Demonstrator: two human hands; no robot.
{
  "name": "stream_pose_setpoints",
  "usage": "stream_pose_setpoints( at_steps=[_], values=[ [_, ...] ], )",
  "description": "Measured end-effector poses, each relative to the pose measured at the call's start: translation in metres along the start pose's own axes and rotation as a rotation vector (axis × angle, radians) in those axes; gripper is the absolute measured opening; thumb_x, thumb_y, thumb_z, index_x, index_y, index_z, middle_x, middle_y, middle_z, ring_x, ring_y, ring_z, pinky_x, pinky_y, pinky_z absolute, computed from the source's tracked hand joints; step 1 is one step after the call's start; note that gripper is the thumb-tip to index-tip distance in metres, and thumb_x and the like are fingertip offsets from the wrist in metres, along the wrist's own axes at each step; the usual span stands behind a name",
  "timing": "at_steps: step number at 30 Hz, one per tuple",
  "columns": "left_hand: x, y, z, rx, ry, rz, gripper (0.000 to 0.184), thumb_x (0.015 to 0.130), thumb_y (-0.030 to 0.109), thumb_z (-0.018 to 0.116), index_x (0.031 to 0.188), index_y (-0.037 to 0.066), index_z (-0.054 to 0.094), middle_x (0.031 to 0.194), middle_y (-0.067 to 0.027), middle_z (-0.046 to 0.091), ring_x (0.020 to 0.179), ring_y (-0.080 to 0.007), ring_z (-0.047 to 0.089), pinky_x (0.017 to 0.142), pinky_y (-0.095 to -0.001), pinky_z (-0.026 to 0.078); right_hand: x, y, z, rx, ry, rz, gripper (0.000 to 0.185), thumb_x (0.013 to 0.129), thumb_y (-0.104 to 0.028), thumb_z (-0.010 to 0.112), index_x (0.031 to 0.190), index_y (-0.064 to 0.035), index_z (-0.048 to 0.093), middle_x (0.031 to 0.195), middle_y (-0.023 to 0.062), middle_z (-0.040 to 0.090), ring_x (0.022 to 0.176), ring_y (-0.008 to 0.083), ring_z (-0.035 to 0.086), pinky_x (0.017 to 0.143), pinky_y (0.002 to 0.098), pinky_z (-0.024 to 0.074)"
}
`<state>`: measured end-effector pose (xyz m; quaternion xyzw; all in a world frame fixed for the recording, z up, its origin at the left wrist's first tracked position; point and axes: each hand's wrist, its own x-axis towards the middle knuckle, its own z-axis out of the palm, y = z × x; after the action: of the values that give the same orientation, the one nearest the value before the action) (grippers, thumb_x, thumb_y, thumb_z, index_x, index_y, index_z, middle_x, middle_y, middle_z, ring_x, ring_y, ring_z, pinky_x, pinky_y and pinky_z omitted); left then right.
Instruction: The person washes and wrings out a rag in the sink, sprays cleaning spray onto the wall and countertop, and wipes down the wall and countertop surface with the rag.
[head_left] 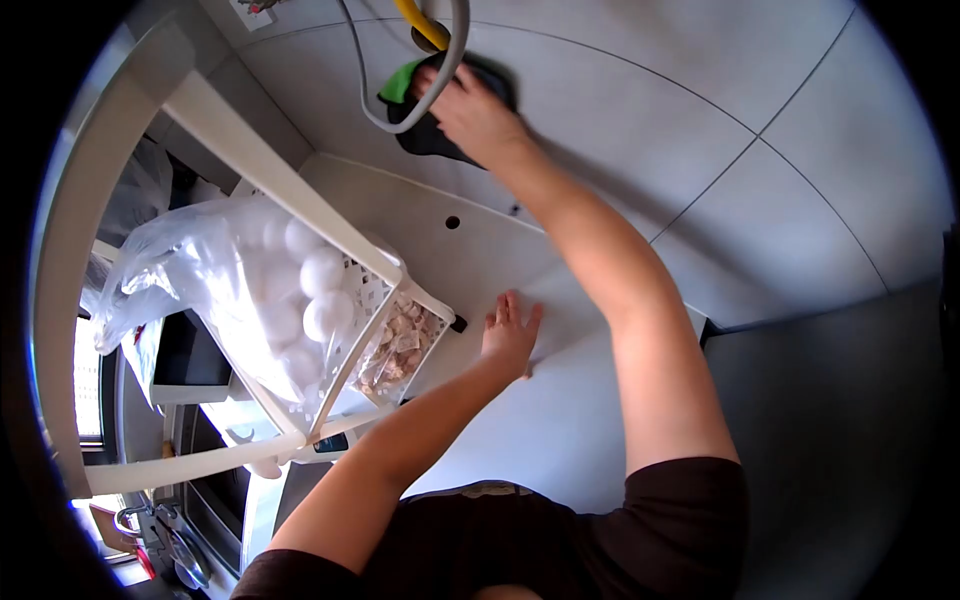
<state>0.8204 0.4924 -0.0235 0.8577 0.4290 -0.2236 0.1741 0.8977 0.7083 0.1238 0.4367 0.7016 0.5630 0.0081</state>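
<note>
My right hand (475, 115) reaches up to the tiled wall and presses a black cloth (440, 140) with a green corner against it. A grey hose or cable loops in front of the fingers and hides part of them. Lower down, my left hand (510, 335) rests on the pale countertop (570, 410) with its fingers stretched out, holding nothing. Just left of that hand stands a white rack (325, 225). On it are a clear plastic bag (215, 260) of white, egg-like round things and a basket of small brownish pieces (395, 345).
The grey hose (458, 40) and a yellow pipe (418, 22) come down the wall (640, 60) near the cloth. A dark round hole (452, 222) shows in the pale surface. At lower left are a sink (215, 465) and a faucet (128, 520).
</note>
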Motion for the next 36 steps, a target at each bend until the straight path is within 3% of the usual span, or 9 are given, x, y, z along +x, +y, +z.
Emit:
stream_pose_setpoints(
  at_steps=[7, 9, 16, 19, 25, 29, 32, 34, 36],
  values=[
    [-0.002, -0.003, 0.008, -0.023, 0.075, 0.011, 0.126, 0.05, 0.035, 0.092, 0.149, 0.015, 0.016, 0.149, -0.0349, 0.007, 0.14, -0.0456, 0.014, 0.108, -0.0503, 0.029, -0.098, 0.111, -0.046, 0.069, -0.07, 0.473, 0.047, 0.085, -0.059, 0.051, 0.113, -0.0242, 0.064, 0.113, -0.0016, 0.059, 0.118, 0.0229, 0.045, 0.101, 0.0594, 0.0249],
    [-0.002, -0.004, 0.007, -0.032, 0.063, 0.008, 0.126, 0.05, 0.035, 0.092, 0.149, 0.015, 0.016, 0.149, -0.0348, 0.008, 0.14, -0.0457, 0.014, 0.108, -0.0506, 0.03, -0.144, 0.126, -0.058, 0.0, -0.134, 0.701, 0.044, 0.082, -0.058, 0.056, 0.102, -0.0199, 0.068, 0.106, -0.0003, 0.059, 0.115, 0.0256, 0.045, 0.103, 0.0652, 0.0169],
    [-0.004, -0.003, 0.001, -0.025, 0.069, -0.009, 0.124, 0.051, 0.033, 0.092, 0.148, 0.017, 0.016, 0.151, -0.0321, 0.009, 0.141, -0.0425, 0.014, 0.109, -0.0477, 0.031, -0.284, 0.045, -0.001, 0.006, -0.235, 0.771, 0.037, 0.083, -0.046, 0.057, 0.105, -0.0182, 0.07, 0.123, 0.0021, 0.061, 0.129, 0.0286, 0.04, 0.103, 0.0688, 0.0112],
    [-0.007, -0.003, 0.0, -0.028, 0.057, -0.022, 0.124, 0.051, 0.032, 0.092, 0.149, 0.017, 0.016, 0.151, -0.0307, 0.009, 0.142, -0.0414, 0.014, 0.109, -0.0466, 0.031, -0.262, -0.003, 0.003, 0.541, -0.898, 0.304, 0.03, 0.089, -0.035, 0.05, 0.106, -0.0181, 0.068, 0.124, 0.0021, 0.061, 0.135, 0.0218, 0.034, 0.102, 0.0623, 0.0203],
    [-0.003, -0.002, -0.003, -0.025, 0.067, -0.03, 0.118, 0.055, 0.032, 0.089, 0.148, 0.017, 0.018, 0.152, -0.0294, 0.01, 0.142, -0.0406, 0.013, 0.11, -0.0473, 0.029, -0.141, -0.096, 0.054, 0.476, -0.216, -0.033, 0.032, 0.094, -0.029, 0.045, 0.104, -0.01, 0.069, 0.139, 0.0052, 0.05, 0.142, 0.0206, 0.022, 0.115, 0.0472, 0.0148],
    [0.01, -0.016, 0.032, -0.122, 0.22, 0.04, 0.121, 0.055, 0.033, 0.089, 0.149, 0.011, 0.016, 0.153, -0.0293, 0.007, 0.143, -0.0393, 0.012, 0.111, -0.048, 0.026, -0.024, -0.152, 0.074, 0.269, -0.17, -0.183, 0.052, 0.095, -0.029, 0.039, 0.142, -0.0055, 0.039, 0.156, 0.0051, 0.022, 0.145, 0.0251, 0.01, 0.118, 0.0442, 0.0047],
    [0.042, -0.027, 0.088, -0.178, 0.343, 0.067, 0.122, 0.058, 0.036, 0.087, 0.15, 0.005, 0.012, 0.153, -0.0276, 0.011, 0.143, -0.0378, 0.012, 0.111, -0.045, 0.026, 0.002, -0.146, 0.058, -0.033, -0.147, -0.387, 0.06, 0.095, -0.03, 0.037, 0.147, -0.003, 0.024, 0.155, 0.0059, 0.024, 0.144, 0.0296, 0.014, 0.118, 0.0443, 0.007],
    [0.037, -0.022, 0.091, -0.138, 0.5, 0.073, 0.123, 0.057, 0.037, 0.087, 0.15, 0.007, 0.013, 0.152, -0.0278, 0.011, 0.143, -0.0384, 0.013, 0.111, -0.045, 0.027, -0.009, -0.132, 0.045, -0.179, -0.164, -0.483, 0.056, 0.096, -0.031, 0.037, 0.145, -0.0048, 0.029, 0.153, 0.0069, 0.027, 0.141, 0.0301, 0.019, 0.117, 0.0457, 0.0104],
    [0.01, -0.019, 0.038, -0.061, 0.24, 0.056, 0.122, 0.055, 0.04, 0.088, 0.149, 0.012, 0.017, 0.152, -0.0287, 0.011, 0.142, -0.04, 0.014, 0.11, -0.0453, 0.028, -0.036, -0.113, 0.036, -0.506, -0.198, -0.662, 0.05, 0.097, -0.033, 0.038, 0.141, -0.0083, 0.039, 0.149, 0.0089, 0.033, 0.136, 0.0311, 0.03, 0.115, 0.0485, 0.0171]
  ],
)
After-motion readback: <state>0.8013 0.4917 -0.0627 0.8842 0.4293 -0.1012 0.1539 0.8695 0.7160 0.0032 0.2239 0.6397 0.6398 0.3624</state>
